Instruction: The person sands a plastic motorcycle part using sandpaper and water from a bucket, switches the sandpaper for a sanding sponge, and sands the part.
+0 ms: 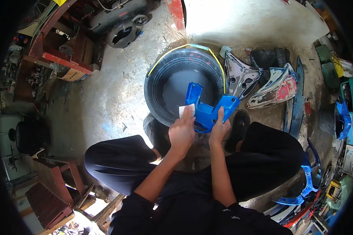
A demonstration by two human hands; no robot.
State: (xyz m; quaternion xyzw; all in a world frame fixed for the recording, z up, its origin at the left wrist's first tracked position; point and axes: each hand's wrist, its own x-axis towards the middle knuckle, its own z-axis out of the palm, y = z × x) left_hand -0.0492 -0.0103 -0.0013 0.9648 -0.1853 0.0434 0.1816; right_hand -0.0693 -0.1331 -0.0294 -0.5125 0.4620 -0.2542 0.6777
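A glossy blue plastic panel (206, 113) with two arms is tilted over the near right edge of a black bucket (152, 102). Liquid shows at the bottom of the bucket, and a yellow handle lies along its rim. On the right, my right hand (219, 131) grips the panel, thumb on its upper face. My left hand (182, 131) presses a small white sheet (187, 110) against the panel's left side, its fingers together on the sheet.
Right of the bucket lie a grey and white panel (241, 74), a partly sanded red and white panel (274, 89) and a long dark strip (297, 98). More blue parts (309, 182) rest at the lower right. A wooden stool (53, 178) stands at the lower left.
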